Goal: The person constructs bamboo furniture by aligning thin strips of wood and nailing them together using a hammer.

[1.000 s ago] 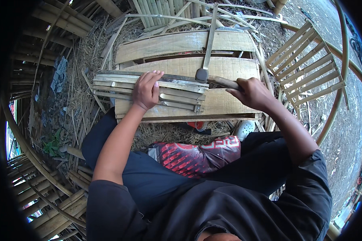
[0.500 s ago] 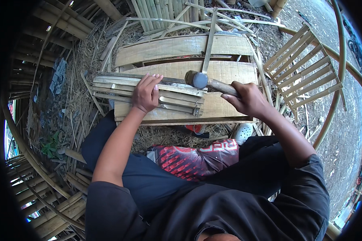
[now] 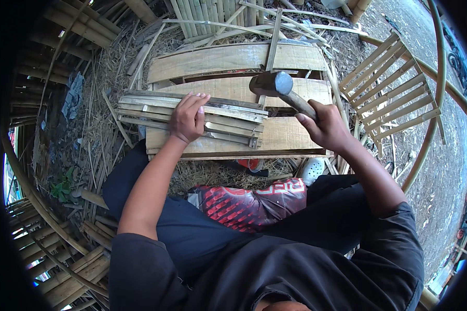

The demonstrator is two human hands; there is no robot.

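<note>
My right hand (image 3: 327, 126) is wrapped round the wooden handle of a hammer (image 3: 271, 84). Its thick metal head hangs in the air over the right end of a slatted bamboo piece (image 3: 233, 126), apart from it. That piece, several narrow bamboo strips side by side, lies slightly slanted on a low bench of wooden planks (image 3: 213, 58). Across its middle, my left hand (image 3: 188, 120) holds it down, fingers close together over the strips and thumb beside them. The undersides of the left fingers are hidden.
A loose bamboo strip (image 3: 273, 46) lies across the far planks. Right of the bench stands a slatted bamboo rack (image 3: 392, 85) beside a curved bamboo pole (image 3: 435, 124). Straw and offcuts litter the ground. A white perforated shoe (image 3: 313, 170) shows at the bench's near edge.
The hammer has risen from the right end of the slatted piece, and its head has tilted round to the far right. My left hand stays on the strips.
</note>
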